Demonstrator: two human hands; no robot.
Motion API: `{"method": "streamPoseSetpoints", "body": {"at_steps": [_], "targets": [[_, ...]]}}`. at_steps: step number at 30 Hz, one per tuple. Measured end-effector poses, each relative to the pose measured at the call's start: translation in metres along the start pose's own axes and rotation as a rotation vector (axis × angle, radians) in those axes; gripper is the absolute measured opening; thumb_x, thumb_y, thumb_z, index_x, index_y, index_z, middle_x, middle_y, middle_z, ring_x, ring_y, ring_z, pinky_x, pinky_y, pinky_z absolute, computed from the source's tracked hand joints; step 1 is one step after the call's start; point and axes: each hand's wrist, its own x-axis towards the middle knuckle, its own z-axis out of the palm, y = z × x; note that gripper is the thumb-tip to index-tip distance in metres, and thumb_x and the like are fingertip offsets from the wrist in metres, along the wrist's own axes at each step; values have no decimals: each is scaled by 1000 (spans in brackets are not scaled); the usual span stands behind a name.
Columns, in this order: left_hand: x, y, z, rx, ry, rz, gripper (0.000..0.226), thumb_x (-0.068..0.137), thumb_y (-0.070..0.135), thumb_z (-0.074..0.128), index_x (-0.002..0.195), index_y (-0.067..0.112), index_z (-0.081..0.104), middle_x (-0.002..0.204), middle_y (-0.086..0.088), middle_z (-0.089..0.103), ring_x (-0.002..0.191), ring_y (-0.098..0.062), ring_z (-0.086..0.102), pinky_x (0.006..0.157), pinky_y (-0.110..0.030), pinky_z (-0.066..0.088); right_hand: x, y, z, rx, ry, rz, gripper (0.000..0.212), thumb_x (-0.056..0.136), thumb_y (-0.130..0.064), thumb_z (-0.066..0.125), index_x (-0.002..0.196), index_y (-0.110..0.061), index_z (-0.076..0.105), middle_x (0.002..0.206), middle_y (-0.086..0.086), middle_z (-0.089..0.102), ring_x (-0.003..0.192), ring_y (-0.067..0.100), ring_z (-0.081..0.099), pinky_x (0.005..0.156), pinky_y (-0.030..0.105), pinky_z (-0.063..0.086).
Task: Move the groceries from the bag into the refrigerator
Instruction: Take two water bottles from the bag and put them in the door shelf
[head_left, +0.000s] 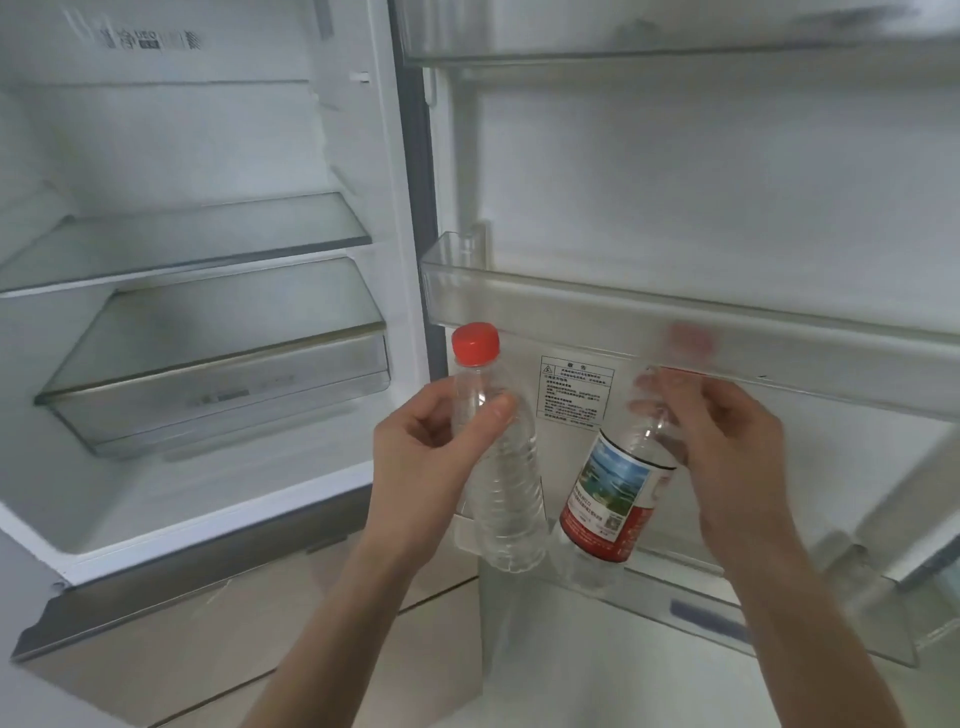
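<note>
Warning sticker (575, 391) on door; tiled floor (311, 597) below.

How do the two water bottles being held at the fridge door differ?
The bottle in the left hand is bare, with no label showing; the bottle in the right hand wears a red and picture label. The bare bottle's red cap shows sharply, while the labelled bottle's top is blurred behind the door shelf. The bare bottle leans left, the labelled one right. Both are clear plastic, each gripped near the neck.

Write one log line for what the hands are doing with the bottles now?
left hand: grips unlabelled clear plastic bottle | right hand: grips red-labelled clear plastic bottle | place: at lower door bin | fridge: open
</note>
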Motion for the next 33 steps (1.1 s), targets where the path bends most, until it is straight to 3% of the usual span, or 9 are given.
{"method": "streamPoseSetpoints", "body": {"at_steps": [8,14,16,19,22,24,30,33], "targets": [[10,-13,-4,-52,-6,79,34,68,37,80,100,26,78,91,1,80,85,-18,76,81,-39,61,-1,3,4,13,77,-7,15,93,-23,72,96,-10,77,89,-1,80,82,14,76,65,19,57],[16,-27,0,-52,-54,117,39,76,20,87,111,13,73,100,1,80,92,-14,76,80,-24,58,-8,8,-4,7,191,-72,9,93,-28,74,94,-20,76,93,-1,78,91,20,74,85,38,60],[16,-33,3,-63,-70,112,40,74,24,87,110,14,73,99,2,80,92,-13,76,79,-22,57,-13,8,-8,4,208,-112,11,93,-32,74,94,-21,75,95,2,77,93,19,72,90,42,58],[18,-43,9,-53,-79,86,40,74,27,80,111,14,73,100,2,80,94,-13,76,80,-21,58,-19,10,-11,-16,227,-175,10,93,-30,75,94,-20,72,98,14,72,92,18,68,88,37,57],[21,-53,12,-24,-94,46,30,83,17,81,111,16,74,102,2,80,96,-14,77,83,-24,59,-22,13,-11,-71,210,-195,8,94,-23,74,100,-18,71,84,-4,69,83,6,65,74,14,52],[24,-58,14,6,-104,24,28,85,16,81,112,19,74,103,4,80,97,-13,76,88,-29,60,-23,18,-10,-108,176,-192,11,94,-21,74,104,-20,71,78,-17,64,79,2,62,72,11,50],[29,-69,17,73,-137,-17,34,86,20,82,119,22,73,109,8,79,103,-11,75,98,-44,59,-26,30,-4,-223,49,-161,21,92,-25,75,113,-25,70,98,-14,73,100,9,69,91,27,55],[31,-72,18,82,-164,-21,35,88,20,81,121,25,72,113,11,78,107,-10,74,100,-43,58,-28,33,-1,-296,-11,-146,23,92,-30,74,114,-26,69,101,-15,73,104,11,68,97,35,57]]}}
